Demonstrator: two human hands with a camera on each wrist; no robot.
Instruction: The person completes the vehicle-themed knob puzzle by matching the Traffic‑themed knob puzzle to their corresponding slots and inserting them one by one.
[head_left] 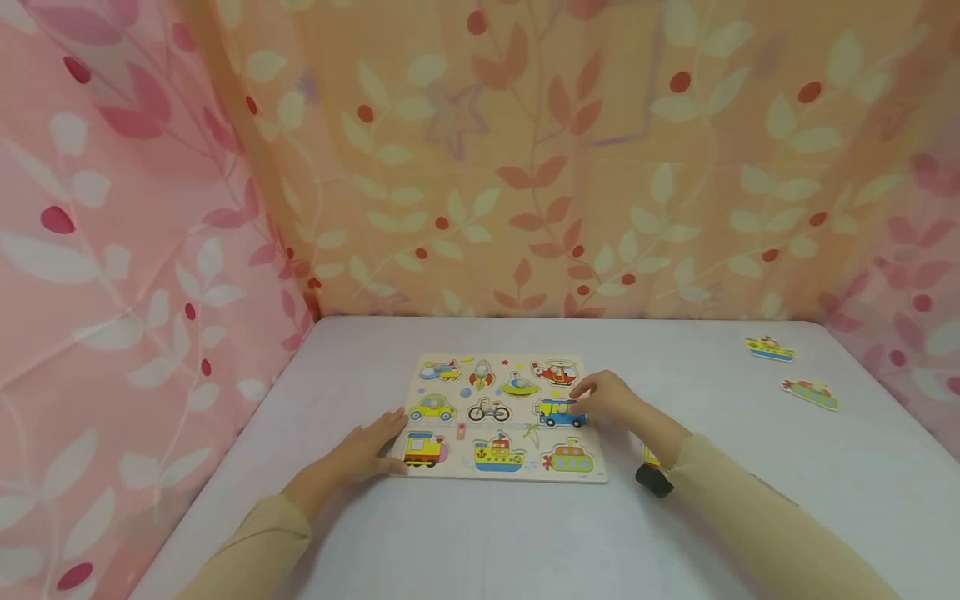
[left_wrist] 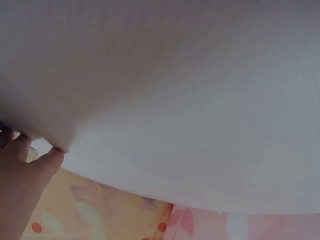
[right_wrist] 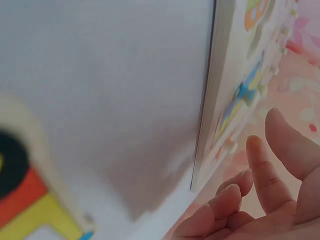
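Note:
A wooden peg puzzle board [head_left: 517, 477] with pictured vehicles lies flat on the table. My left hand [head_left: 365, 450] rests at its left edge, thumb near the lower corner; in the left wrist view only part of that hand [left_wrist: 25, 175] shows. My right hand [head_left: 606, 398] hovers over the right edge beside the blue jeep piece [head_left: 561, 412]. In the right wrist view its thumb and index finger stand apart, with nothing between them, close to the jeep's knob [right_wrist: 250, 95]. A train piece [head_left: 651, 454], partly hidden by the right forearm, lies right of the board.
A loose ship piece [head_left: 770, 348] and a green submarine piece [head_left: 810, 393] lie at the table's far right. Patterned curtains [head_left: 480, 167] hang behind and on both sides of the white-covered table [head_left: 480, 542].

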